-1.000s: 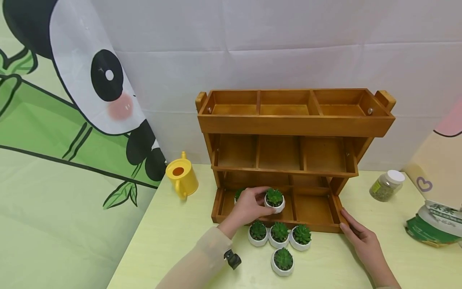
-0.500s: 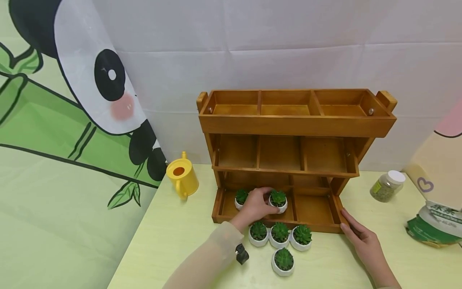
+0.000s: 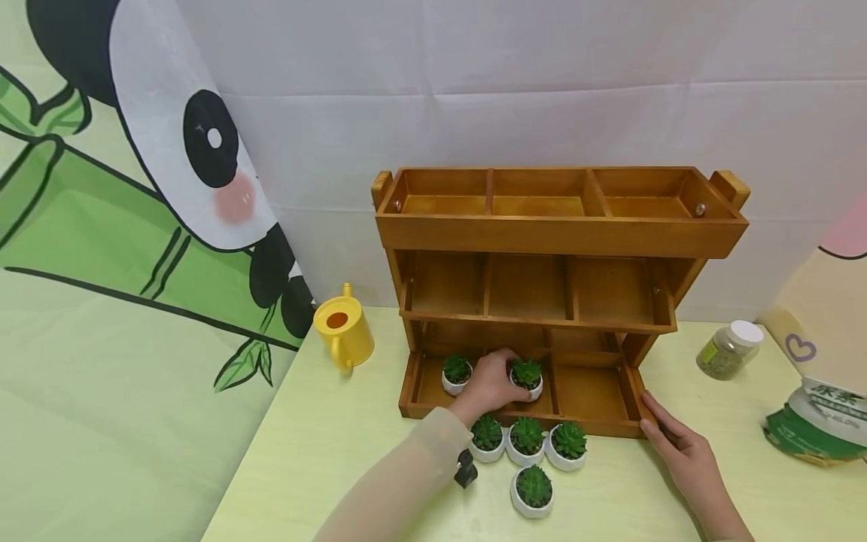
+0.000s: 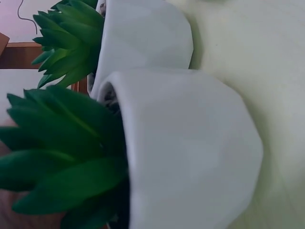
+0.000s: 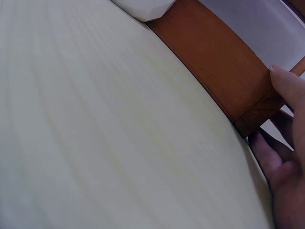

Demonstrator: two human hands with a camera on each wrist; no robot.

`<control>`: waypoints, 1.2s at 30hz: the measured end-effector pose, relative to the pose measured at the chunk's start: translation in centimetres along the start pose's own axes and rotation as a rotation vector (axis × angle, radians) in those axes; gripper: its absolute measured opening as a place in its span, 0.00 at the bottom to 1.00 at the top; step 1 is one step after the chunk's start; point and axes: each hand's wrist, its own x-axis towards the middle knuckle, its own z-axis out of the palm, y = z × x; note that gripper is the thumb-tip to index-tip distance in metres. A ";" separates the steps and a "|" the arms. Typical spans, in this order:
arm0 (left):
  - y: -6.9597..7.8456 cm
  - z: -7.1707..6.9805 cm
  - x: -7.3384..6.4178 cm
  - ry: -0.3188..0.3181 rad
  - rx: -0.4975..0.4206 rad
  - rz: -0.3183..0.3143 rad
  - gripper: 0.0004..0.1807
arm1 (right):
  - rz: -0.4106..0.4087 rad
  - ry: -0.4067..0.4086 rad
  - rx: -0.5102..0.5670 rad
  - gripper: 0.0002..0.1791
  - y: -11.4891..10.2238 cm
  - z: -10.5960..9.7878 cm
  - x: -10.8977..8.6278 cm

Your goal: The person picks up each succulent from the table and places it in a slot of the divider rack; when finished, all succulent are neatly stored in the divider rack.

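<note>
The left hand (image 3: 489, 385) pinches a potted plant (image 3: 527, 373) between thumb and fingers at the bottom middle compartment of the wooden shelf (image 3: 558, 235); whether the pot touches the floor there cannot be told. The right hand (image 3: 685, 450), at four o'clock from it, grips the bottom tray's front corner. A second plant (image 3: 457, 370) sits at nine o'clock, in the next compartment. Three row plants (image 3: 525, 438) stand at six o'clock on the table (image 3: 311, 459), a single plant (image 3: 533, 489) beyond them.
</note>
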 end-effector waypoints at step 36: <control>0.3 0.6 0.4 -0.030 -0.027 -0.079 0.36 | -0.004 0.007 0.012 0.28 0.2 0.1 0.0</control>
